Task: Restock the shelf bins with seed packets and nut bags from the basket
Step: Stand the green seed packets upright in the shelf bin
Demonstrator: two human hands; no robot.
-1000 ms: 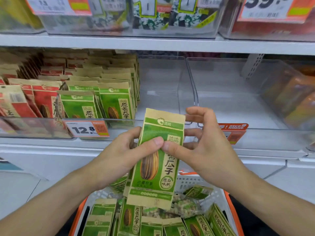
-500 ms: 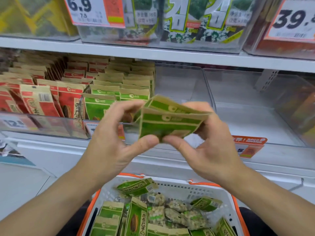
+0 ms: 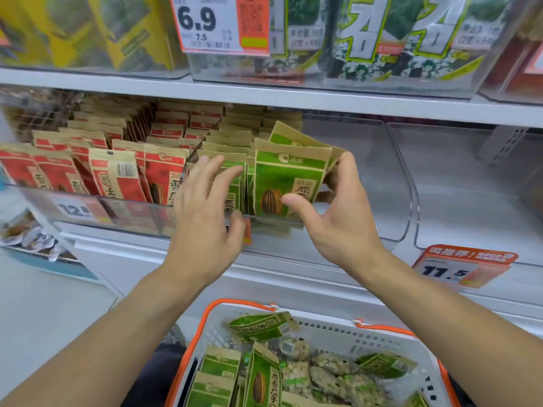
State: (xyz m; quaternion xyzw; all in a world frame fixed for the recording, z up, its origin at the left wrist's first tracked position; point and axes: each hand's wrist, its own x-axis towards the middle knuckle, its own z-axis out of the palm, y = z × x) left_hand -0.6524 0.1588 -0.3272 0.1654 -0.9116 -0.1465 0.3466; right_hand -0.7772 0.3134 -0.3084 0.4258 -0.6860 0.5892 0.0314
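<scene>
A white metal shelf (image 3: 264,98) carries clear plastic bins (image 3: 382,183), the orange-rimmed perforated basket (image 3: 332,330) sits below, and the right hand (image 3: 338,212) pinches upright kraft-and-green seed packets (image 3: 289,183) inside the bin while the left hand (image 3: 205,218), its grip splayed open, touches neighbouring packets.

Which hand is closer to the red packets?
Left. The left hand hovers open just right of the red packets, over the green row; the right hand grips green packets farther right.
</scene>
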